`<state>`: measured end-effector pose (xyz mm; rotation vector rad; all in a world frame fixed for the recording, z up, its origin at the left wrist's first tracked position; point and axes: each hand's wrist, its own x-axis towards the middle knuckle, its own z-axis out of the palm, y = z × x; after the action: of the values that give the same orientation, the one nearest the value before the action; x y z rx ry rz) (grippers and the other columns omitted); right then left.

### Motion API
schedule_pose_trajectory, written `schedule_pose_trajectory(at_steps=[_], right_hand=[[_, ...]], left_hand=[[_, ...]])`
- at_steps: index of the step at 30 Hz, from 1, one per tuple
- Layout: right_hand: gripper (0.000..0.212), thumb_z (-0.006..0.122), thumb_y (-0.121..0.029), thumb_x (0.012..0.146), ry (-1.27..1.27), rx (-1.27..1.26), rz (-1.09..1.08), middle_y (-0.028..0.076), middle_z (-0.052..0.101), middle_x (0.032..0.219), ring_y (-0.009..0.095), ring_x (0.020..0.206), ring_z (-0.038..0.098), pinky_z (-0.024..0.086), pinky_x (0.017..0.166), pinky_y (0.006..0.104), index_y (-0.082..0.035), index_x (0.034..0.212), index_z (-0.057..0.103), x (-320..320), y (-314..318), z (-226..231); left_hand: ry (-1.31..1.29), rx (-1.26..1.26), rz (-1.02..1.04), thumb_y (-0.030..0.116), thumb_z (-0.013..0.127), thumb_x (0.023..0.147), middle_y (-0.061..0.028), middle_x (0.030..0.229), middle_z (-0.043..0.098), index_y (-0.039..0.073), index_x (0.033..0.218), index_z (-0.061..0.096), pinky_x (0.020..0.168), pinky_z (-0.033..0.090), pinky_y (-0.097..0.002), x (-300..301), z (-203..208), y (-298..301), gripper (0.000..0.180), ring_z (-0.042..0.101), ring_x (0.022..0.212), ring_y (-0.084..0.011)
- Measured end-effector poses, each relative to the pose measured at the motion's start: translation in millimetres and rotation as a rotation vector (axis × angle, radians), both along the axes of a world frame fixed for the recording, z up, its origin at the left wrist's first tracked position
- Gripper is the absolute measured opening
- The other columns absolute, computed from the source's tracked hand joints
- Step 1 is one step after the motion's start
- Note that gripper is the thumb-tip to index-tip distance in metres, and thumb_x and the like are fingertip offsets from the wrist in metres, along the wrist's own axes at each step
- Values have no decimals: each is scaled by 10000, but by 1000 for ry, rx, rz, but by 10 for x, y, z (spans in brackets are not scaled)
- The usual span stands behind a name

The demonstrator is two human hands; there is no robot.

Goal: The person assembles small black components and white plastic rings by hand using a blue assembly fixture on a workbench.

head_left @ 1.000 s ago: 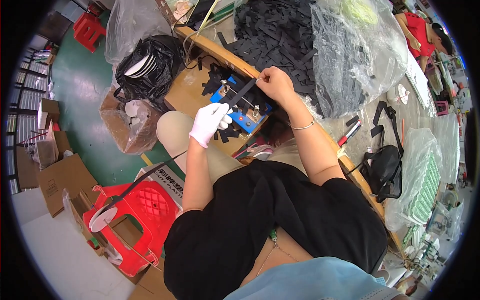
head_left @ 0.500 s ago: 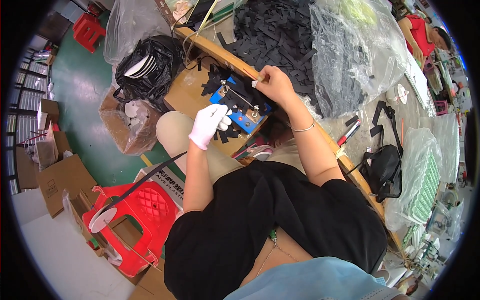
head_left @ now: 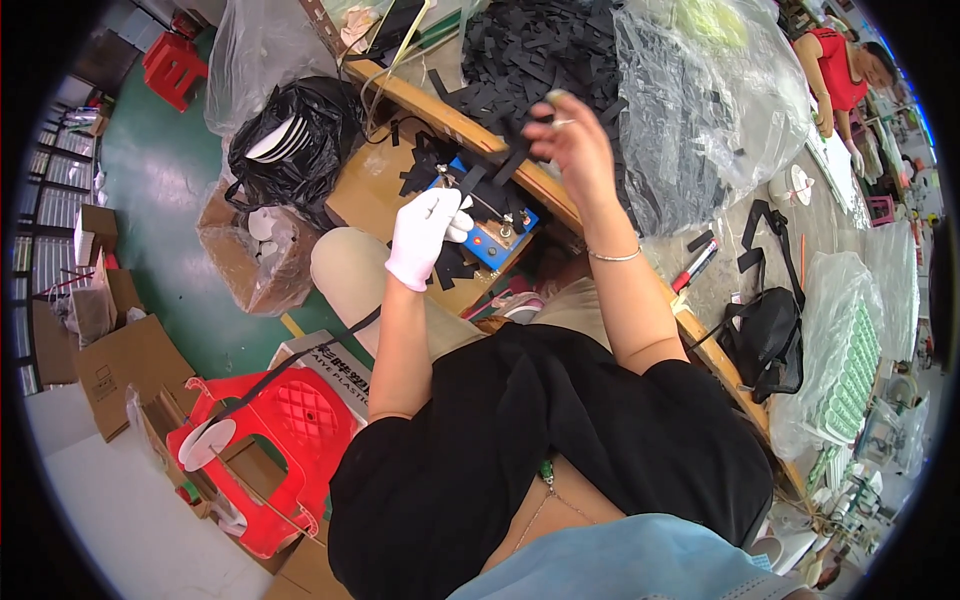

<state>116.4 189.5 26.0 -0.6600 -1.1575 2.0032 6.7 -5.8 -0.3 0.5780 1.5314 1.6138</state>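
Note:
My left hand (head_left: pixel 428 235), in a white glove, is closed with its fingertips pinched on a black strap (head_left: pixel 470 182) beside a small blue device (head_left: pixel 490 250). The device has metal posts and a thin rod across its top. My bare right hand (head_left: pixel 578 145) is raised over the wooden table edge, its fingers loosely apart and somewhat blurred. Just below its fingertips is a short black strip (head_left: pixel 513 157); contact between them is hard to make out. Several cut black strips (head_left: pixel 455 268) lie around the device on a cardboard box (head_left: pixel 375 185).
A big heap of black strips (head_left: pixel 545 55) covers the table beside clear plastic sheeting (head_left: pixel 690 110). Left of me, a red stool (head_left: pixel 310 410) stands near a white reel (head_left: pixel 207 443) with a long black strap. A black bag (head_left: pixel 765 340) and a marker (head_left: pixel 697 265) lie right.
My right hand has lifted from the table edge up toward the strip heap, its pinch opened. A black strip now shows below it. My left hand has shifted slightly right and up.

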Motion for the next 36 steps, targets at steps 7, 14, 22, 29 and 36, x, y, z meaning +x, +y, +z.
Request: schedule_pose_trajectory(at_steps=[7,14,22,29,36], right_hand=[[335,444,-112,853,-21,11,-253,82,508,1217,167,1101,464,370,925,351,-25,1165,528,142,506,12],[197,598,-181,823,-518,367,393,-19,600,730,31,554,454,329,484,171,-27,941,638,83,17,-158],[125,639,-140,788,-403,243,499,-55,525,642,7,519,375,260,451,169,-26,841,646,44,-226,-132],[156,637,-132,736,-562,554,332,33,600,649,93,592,528,431,572,242,17,778,642,1,-64,-433],[166,624,-187,704,-897,857,177,93,597,610,212,583,588,458,582,316,-26,739,641,-100,-85,-365]], left_hand=[[-13,49,45,219,524,905,-68,697,619,-16,911,611,548,461,-207,-45,-55,-132,251,565,577,-100],[-1,21,-13,209,517,908,-80,707,625,-18,902,612,556,472,-215,32,-51,-35,246,587,598,-114],[-2,-9,-32,195,512,909,-90,707,627,-25,908,606,560,480,-218,72,-50,7,239,598,605,-122],[7,-116,-57,216,520,906,-75,693,625,-16,904,615,539,456,-208,39,-40,-87,251,571,573,-96],[-12,-159,-45,246,529,901,-53,664,607,-9,879,628,515,428,-206,-86,-243,-204,275,515,523,-74]])
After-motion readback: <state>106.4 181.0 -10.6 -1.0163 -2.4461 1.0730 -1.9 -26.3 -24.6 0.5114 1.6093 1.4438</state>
